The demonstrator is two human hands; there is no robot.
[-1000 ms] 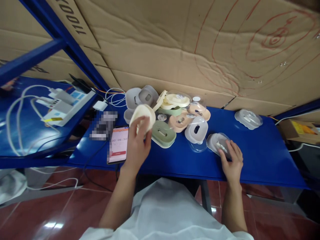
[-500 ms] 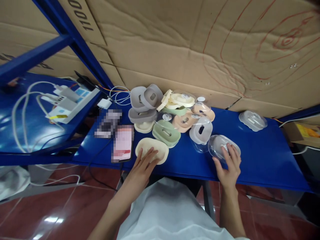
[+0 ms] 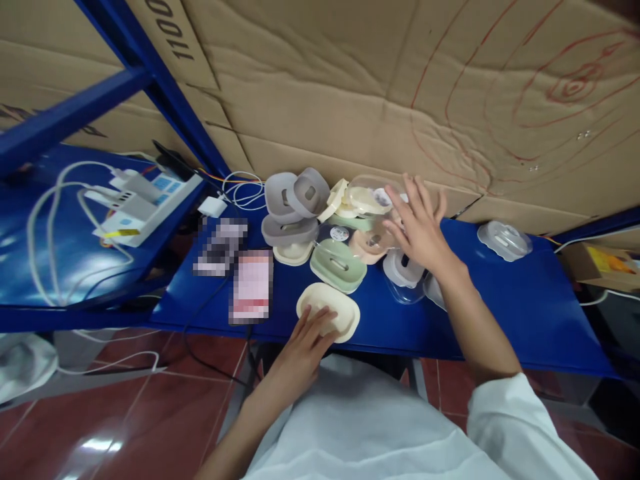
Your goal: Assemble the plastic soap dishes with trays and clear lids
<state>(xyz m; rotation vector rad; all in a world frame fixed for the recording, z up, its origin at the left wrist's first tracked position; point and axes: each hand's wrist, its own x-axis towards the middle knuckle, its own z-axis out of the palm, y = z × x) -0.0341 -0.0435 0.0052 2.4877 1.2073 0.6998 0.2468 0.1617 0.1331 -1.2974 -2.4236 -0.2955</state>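
My left hand (image 3: 307, 347) rests on a cream soap dish (image 3: 343, 310) near the table's front edge, its stretched fingers lying inside the dish. My right hand (image 3: 423, 223) is open with fingers spread, above the right side of a pile of soap dishes and clear lids. It partly hides a peach dish (image 3: 367, 247) and clear plastic lids; whether it touches any of them I cannot tell. Close to my left hand lies a green dish (image 3: 339, 267) with a slot. Below my right wrist are a pale lilac dish (image 3: 403, 270) and a partly covered lidded dish (image 3: 434, 291).
Several grey dishes (image 3: 290, 230) and cream pieces (image 3: 357, 199) form the back of the pile. Two blurred phones, one pink (image 3: 251, 287), lie at left. A power strip (image 3: 150, 200) with white cables stands farther left. Another lidded dish (image 3: 504, 240) sits at the right, before cardboard (image 3: 320, 100).
My right hand has left the lidded dish at right and reached up and inward over the pile. My left hand has slid the cream dish to the right and slightly nearer.
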